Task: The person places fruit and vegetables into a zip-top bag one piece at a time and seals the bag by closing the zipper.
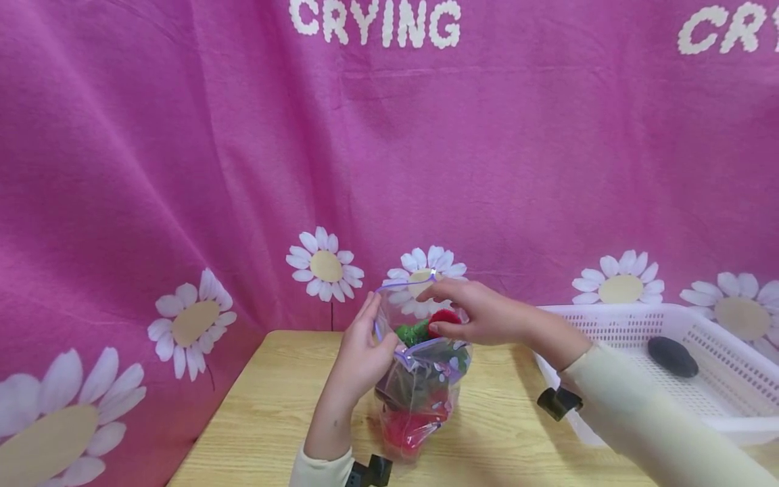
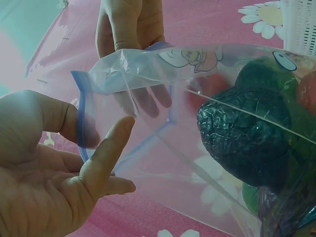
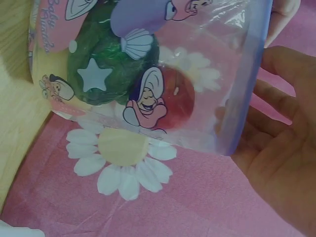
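A clear zip bag [image 1: 426, 373] with purple-blue edging and cartoon prints stands upright on the table, its mouth open. Inside it are a dark, bumpy oval thing [image 2: 247, 133], green things [image 3: 116, 61] and red things. My left hand [image 1: 364, 350] holds the bag's left rim, thumb and fingers on either side of the zip edge. Reaching in at the mouth, my right hand [image 1: 477, 312] has its fingers extended past the edge. Just below them lies a red round thing [image 3: 178, 101], apart from the fingers in both wrist views.
On the right of the wooden table [image 1: 262, 406] stands a white perforated basket [image 1: 742, 425], holding a black oval thing [image 1: 672, 356]. A pink cloth [image 1: 517, 169] with daisies hangs behind. Black camera mounts [image 1: 558, 403] sit at the wrists.
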Motion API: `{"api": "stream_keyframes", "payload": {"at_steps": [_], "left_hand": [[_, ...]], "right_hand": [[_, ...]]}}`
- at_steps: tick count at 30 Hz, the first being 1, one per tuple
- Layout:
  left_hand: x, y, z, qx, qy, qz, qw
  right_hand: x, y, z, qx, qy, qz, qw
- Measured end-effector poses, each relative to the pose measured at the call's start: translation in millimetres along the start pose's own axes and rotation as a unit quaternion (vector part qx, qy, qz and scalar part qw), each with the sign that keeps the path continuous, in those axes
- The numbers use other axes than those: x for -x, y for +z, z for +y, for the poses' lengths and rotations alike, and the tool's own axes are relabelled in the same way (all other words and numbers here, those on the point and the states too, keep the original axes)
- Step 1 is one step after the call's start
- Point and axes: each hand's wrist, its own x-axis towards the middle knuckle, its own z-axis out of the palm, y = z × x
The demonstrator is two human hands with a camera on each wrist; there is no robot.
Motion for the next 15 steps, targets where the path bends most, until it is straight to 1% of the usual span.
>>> {"api": "stream_keyframes", "payload": {"at_steps": [4, 7, 12, 15], "left_hand": [[-0.6, 1.5, -0.8, -0.003, -0.002, 0.001, 1.0], [-1.1, 2.4, -0.6, -0.003, -0.004, 0.0, 1.0], [-2.0, 2.1, 0.7, -0.006, -0.004, -0.001, 1.0], [-0.8, -0.4, 0.2, -0.008, -0.002, 0.004, 1.0]], "right_hand": [[2.3, 3, 3, 0.004, 0.003, 0.004, 1.0], [5.2, 3, 7, 0.007, 0.006, 0.02, 0.9998], [12.4, 0, 19, 0.021, 0.011, 0.084, 0.9962], [18.2, -1, 30, 0.022, 0.027, 0.123, 0.9918]]}}
